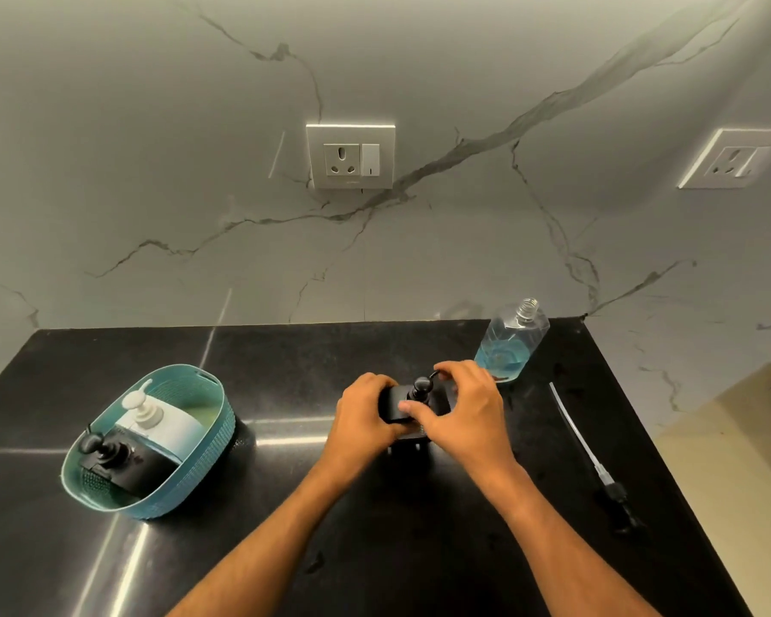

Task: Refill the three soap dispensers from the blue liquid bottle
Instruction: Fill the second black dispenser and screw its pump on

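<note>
My right fingers (419,409) curl round the pump head (420,387) of the black dispenser (397,400), thumb at its collar, while my left hand (366,409) grips the body from the other side; the dispenser stands on the desk (286,385) between my hands. I judge the body stiff plastic, boxy and smooth, so it can turn in a wet palm; I take it by the flat sides low down and turn the pump only at the collar, not by the thin spout, which looks easy to snap. With soap in it it should feel bottom-heavy but still light. Just beyond my right hand (464,407) stands the blue bottle (510,345), clear, uncapped, perhaps a third full, thin-walled and likely to squash if squeezed; best held round the middle. Its pump with the long tube (573,431) lies on the desk to the right, well apart. To the left a teal basket (214,420) holds a white dispenser (161,423) and another black one (121,465). I can read no brand, label or writing on anything here.
</note>
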{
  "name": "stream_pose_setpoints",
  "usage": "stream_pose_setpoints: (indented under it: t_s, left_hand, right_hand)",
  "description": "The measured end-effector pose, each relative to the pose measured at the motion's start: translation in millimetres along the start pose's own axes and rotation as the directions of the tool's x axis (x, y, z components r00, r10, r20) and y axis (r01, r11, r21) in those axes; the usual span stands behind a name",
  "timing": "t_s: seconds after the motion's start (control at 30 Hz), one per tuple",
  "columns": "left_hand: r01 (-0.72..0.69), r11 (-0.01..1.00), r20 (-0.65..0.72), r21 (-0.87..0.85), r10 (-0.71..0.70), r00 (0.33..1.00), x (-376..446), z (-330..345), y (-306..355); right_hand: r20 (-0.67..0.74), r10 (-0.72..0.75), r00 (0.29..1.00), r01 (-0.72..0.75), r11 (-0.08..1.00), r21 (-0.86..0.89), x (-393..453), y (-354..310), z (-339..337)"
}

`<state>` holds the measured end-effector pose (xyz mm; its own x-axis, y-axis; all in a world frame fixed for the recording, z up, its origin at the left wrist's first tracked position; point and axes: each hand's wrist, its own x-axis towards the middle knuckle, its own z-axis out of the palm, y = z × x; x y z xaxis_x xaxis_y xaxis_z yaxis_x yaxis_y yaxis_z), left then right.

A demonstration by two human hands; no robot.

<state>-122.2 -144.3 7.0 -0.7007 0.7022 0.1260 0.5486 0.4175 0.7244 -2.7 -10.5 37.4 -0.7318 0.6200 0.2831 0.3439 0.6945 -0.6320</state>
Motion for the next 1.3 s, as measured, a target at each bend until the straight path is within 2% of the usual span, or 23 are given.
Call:
stream_pose_setpoints:
  t_s: [0.1, 0.23, 0.37, 0.53, 0.57, 0.63, 0.7, 0.73, 0.87, 0.9, 1.0, 1.03, 1.13, 1.17, 1.3]
  left_hand:
    - [0.014, 0.998, -0.070, -0.066, -0.019, 0.997, -20.8, 8.0, 15.6]
    - [0.023, 0.996, -0.138, -0.087, -0.035, 0.990, -37.7, 10.0, 31.1]
    - [0.008, 0.994, -0.166, -0.105, -0.026, 0.986, -47.0, 4.9, 37.9]
    - [0.010, 0.992, -0.170, -0.126, -0.031, 0.985, -54.9, 2.1, 42.4]
    - [0.016, 0.990, -0.181, -0.138, -0.041, 0.983, -56.4, 2.1, 44.4]
    - [0.023, 0.986, -0.207, -0.162, -0.057, 0.977, -58.8, 1.7, 47.9]
    - [0.014, 0.987, -0.220, -0.158, -0.049, 0.974, -61.8, 0.3, 51.8]
    - [0.009, 0.989, -0.219, -0.150, -0.042, 0.975, -62.9, 0.0, 52.9]
    - [0.013, 0.992, -0.211, -0.122, -0.039, 0.977, -67.2, -1.2, 52.1]
    - [0.014, 0.993, -0.214, -0.119, -0.039, 0.976, -67.4, -1.7, 52.3]
    - [0.002, 0.991, -0.234, -0.131, -0.033, 0.972, -67.1, -1.8, 56.6]
    - [-0.005, 0.992, -0.238, -0.128, -0.025, 0.971, -67.2, -1.3, 58.3]
    - [-0.002, 0.994, -0.232, -0.109, -0.023, 0.972, -67.1, -0.2, 59.0]
    - [0.004, 0.995, -0.227, -0.104, -0.028, 0.974, -66.9, 0.1, 58.6]
    - [-0.004, 0.993, -0.228, -0.117, -0.023, 0.973, -69.1, 2.8, 61.2]
  right_hand:
    - [0.002, -0.003, 1.000, 0.003, 0.995, -0.095, -3.3, -16.2, -8.8]
    - [0.012, 0.007, 1.000, -0.006, 0.999, -0.039, -5.3, -21.8, -19.9]
    - [0.161, -0.051, 0.986, 0.039, 0.996, 0.077, -5.1, -24.7, -35.2]
    - [0.363, -0.112, 0.925, 0.069, 0.989, 0.127, -6.1, -34.0, -47.0]
    - [0.359, -0.102, 0.928, 0.076, 0.993, 0.085, -7.7, -38.0, -48.1]
    - [0.234, -0.103, 0.967, 0.119, 0.991, -0.056, -10.7, -43.5, -49.0]
    - [0.124, -0.134, 0.983, 0.149, 0.982, -0.119, -12.7, -46.6, -50.6]
    - [0.140, -0.144, 0.980, 0.160, 0.981, -0.113, -13.0, -47.6, -52.2]
    - [0.359, -0.128, 0.925, 0.119, 0.992, 0.047, -15.4, -50.0, -60.7]
    - [0.340, -0.121, 0.932, 0.128, 0.992, 0.001, -16.6, -51.1, -61.6]
    - [0.168, -0.139, 0.976, 0.165, 0.974, -0.153, -17.1, -51.7, -63.5]
    - [0.180, -0.144, 0.973, 0.170, 0.976, -0.138, -16.7, -51.2, -64.6]
    - [0.338, -0.154, 0.928, 0.165, 0.986, -0.002, -17.3, -51.0, -68.2]
    - [0.350, -0.156, 0.924, 0.170, 0.985, -0.010, -18.7, -51.3, -68.3]
    - [0.188, -0.135, 0.973, 0.170, 0.969, -0.182, -20.6, -49.4, -67.4]
